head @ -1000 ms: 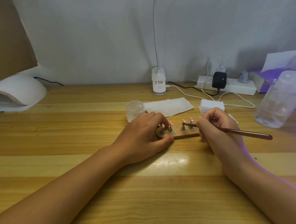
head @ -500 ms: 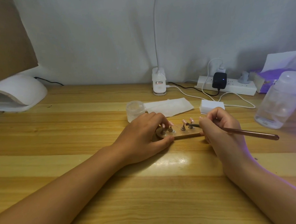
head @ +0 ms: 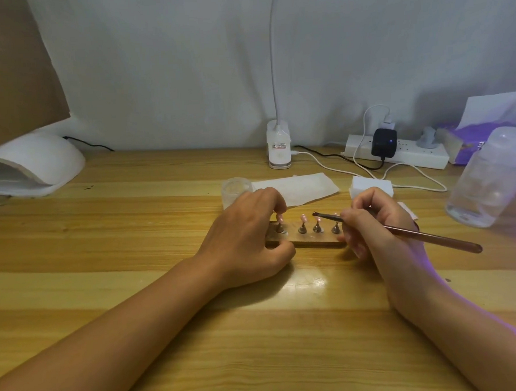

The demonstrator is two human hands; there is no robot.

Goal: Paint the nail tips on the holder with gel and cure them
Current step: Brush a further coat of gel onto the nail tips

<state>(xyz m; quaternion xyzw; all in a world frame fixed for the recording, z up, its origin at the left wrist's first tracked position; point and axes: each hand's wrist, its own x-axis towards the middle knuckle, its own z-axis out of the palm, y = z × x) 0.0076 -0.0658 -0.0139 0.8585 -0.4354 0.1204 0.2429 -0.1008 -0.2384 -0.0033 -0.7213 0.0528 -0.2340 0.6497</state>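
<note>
Holder (head: 313, 241): a wooden strip on the counter (head: 138, 336), its long axis running left to right between the two grips.
Nail tips (head: 303, 217): upright on pegs in a row along the holder; four show, and the hands may hide others.
Left grip (head: 247, 240): fingers curled over the holder's left end, thumb on the near edge, pinching it.
Right grip (head: 374, 222): at the holder's right end, pinching the brush (head: 432, 240) near its head.
Brush: the handle slants to the near right. The bristles point left at the third visible tip, but contact cannot be told.
Turning relation: the other tips lie left of the bristles along the row, so the right grip is likely the one to reach them.
Curing lamp (head: 34, 165): far left, well apart.
</note>
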